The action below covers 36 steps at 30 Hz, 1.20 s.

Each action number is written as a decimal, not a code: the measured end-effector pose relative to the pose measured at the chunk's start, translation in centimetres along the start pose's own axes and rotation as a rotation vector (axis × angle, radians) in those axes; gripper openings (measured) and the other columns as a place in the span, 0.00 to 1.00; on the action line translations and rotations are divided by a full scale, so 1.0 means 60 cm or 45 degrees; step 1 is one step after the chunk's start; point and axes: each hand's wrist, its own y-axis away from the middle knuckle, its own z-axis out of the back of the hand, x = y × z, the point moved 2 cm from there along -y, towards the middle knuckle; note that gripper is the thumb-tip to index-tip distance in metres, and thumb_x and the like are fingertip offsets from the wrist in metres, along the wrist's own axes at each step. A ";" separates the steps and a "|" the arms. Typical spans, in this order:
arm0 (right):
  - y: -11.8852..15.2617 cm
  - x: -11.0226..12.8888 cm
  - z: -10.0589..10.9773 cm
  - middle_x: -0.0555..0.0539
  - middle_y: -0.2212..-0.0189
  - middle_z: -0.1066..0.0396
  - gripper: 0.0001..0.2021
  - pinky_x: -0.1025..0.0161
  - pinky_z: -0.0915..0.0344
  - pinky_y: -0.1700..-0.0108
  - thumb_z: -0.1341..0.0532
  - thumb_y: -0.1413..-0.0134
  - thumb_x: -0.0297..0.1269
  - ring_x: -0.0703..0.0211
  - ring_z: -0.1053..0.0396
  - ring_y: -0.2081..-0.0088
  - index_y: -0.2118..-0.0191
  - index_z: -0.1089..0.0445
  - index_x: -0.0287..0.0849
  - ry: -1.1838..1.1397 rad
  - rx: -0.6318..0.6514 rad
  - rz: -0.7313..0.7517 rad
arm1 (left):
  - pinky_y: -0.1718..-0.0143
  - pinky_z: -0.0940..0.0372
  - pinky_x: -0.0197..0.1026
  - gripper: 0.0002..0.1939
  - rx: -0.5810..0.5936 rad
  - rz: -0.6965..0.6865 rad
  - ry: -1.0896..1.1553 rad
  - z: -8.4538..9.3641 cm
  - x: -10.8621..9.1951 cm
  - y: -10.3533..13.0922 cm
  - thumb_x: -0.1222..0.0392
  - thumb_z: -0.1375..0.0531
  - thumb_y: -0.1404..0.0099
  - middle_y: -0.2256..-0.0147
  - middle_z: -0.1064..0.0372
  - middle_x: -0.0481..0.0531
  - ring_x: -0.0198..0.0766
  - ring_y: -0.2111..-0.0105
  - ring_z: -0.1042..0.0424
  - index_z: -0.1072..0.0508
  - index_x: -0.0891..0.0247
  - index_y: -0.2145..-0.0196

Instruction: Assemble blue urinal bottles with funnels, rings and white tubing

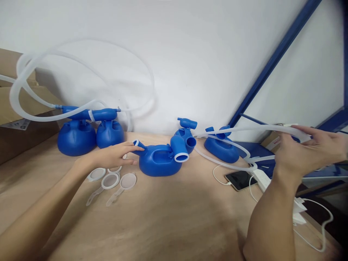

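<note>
Standing on the table (176,217), long axis left-to-right, the bottle (161,166) pointed its spout (136,141) leftward, partly hidden by the unclenched left hand (115,154). The right hand (308,149) grasped a tube (252,128), covering part.

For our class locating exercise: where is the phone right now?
In the head view, the phone lies on the table right of centre, in front of the rightmost bottle and beside the power strip.

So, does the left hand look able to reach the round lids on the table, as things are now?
Probably yes: the left hand is at the front blue bottle, close to the round lids, with nothing visible between.
</note>
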 end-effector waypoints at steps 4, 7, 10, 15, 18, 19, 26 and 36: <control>0.027 0.079 0.018 0.42 0.64 0.27 0.13 0.52 0.34 0.59 0.28 0.52 0.45 0.45 0.27 0.60 0.62 0.17 0.43 0.092 0.240 0.077 | 0.36 0.38 0.49 0.33 0.017 0.028 0.020 0.002 -0.002 0.003 0.40 0.44 0.29 0.33 0.35 0.55 0.55 0.33 0.38 0.35 0.52 0.31; 0.050 0.095 0.002 0.43 0.63 0.23 0.17 0.55 0.39 0.65 0.32 0.49 0.55 0.44 0.27 0.62 0.62 0.18 0.47 0.305 0.922 0.159 | 0.37 0.37 0.49 0.32 0.016 0.036 0.004 0.002 -0.003 0.004 0.40 0.44 0.29 0.33 0.35 0.55 0.55 0.34 0.36 0.36 0.50 0.30; 0.075 0.069 -0.037 0.45 0.68 0.22 0.19 0.57 0.39 0.66 0.33 0.52 0.59 0.46 0.26 0.65 0.68 0.21 0.48 0.239 1.530 0.246 | 0.38 0.37 0.48 0.32 0.009 0.039 -0.006 0.002 -0.003 0.004 0.40 0.43 0.29 0.35 0.34 0.54 0.55 0.35 0.35 0.35 0.49 0.31; 0.126 -0.018 -0.108 0.42 0.59 0.19 0.25 0.55 0.27 0.64 0.34 0.53 0.62 0.47 0.23 0.66 0.58 0.19 0.47 -0.086 2.222 0.002 | 0.40 0.36 0.47 0.32 0.008 0.022 0.000 0.000 0.000 0.003 0.38 0.43 0.29 0.36 0.32 0.54 0.55 0.37 0.33 0.34 0.47 0.31; 0.147 -0.060 -0.141 0.35 0.44 0.25 0.33 0.49 0.26 0.50 0.37 0.46 0.61 0.39 0.23 0.51 0.42 0.25 0.44 0.051 1.969 -0.183 | 0.39 0.37 0.48 0.32 0.008 0.023 -0.011 -0.002 0.003 0.002 0.38 0.43 0.29 0.36 0.33 0.54 0.56 0.36 0.35 0.35 0.47 0.31; 0.152 -0.069 -0.151 0.32 0.37 0.32 0.35 0.46 0.30 0.42 0.40 0.43 0.60 0.35 0.28 0.42 0.37 0.30 0.41 0.117 1.815 -0.197 | 0.38 0.37 0.48 0.32 0.010 0.026 -0.015 -0.003 0.004 0.002 0.38 0.43 0.29 0.35 0.33 0.55 0.56 0.35 0.35 0.35 0.47 0.31; 0.169 -0.106 -0.210 0.17 0.36 0.39 0.35 0.30 0.43 0.39 0.41 0.38 0.54 0.20 0.43 0.34 0.36 0.36 0.31 0.391 1.338 -0.153 | 0.38 0.37 0.47 0.32 0.052 0.064 -0.098 -0.007 -0.003 -0.001 0.43 0.45 0.27 0.34 0.37 0.59 0.53 0.36 0.35 0.38 0.50 0.29; 0.042 -0.078 -0.194 0.35 0.63 0.24 0.12 0.50 0.37 0.54 0.42 0.30 0.35 0.44 0.28 0.59 0.45 0.33 0.39 0.216 0.870 -0.131 | 0.40 0.37 0.48 0.32 0.057 0.036 -0.094 -0.002 -0.012 0.003 0.45 0.46 0.27 0.36 0.37 0.61 0.54 0.38 0.35 0.39 0.52 0.29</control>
